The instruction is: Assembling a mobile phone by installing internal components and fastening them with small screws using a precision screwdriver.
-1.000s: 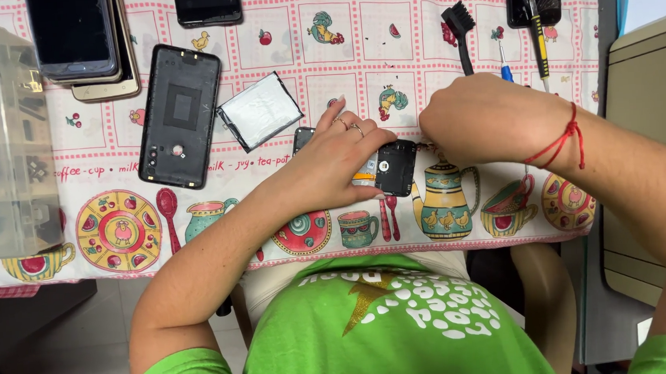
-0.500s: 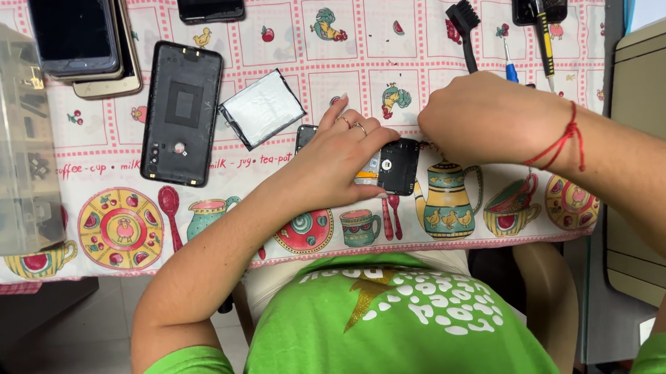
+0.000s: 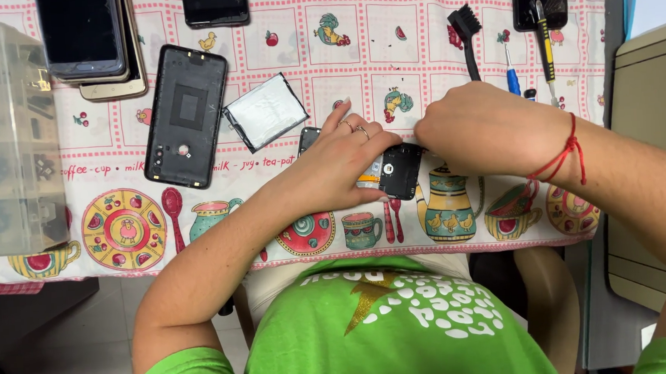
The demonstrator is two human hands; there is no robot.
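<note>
Item: opened phone (image 3: 394, 172), flat on the patterned tablecloth (image 3: 415, 20) near its front edge. My left hand (image 3: 347, 159) lies spread on it, pinning it; my right hand (image 3: 483, 128) curls at its upper edge, grip hidden. Likely light, stiff, fragile inside: hold by the edges

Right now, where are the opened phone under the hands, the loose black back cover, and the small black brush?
opened phone (image 3: 400, 171), head view, on its dark exposed lower corner.
black back cover (image 3: 186, 115), head view, on the middle of its inner face.
black brush (image 3: 465, 26), head view, on its bristle head.
</note>
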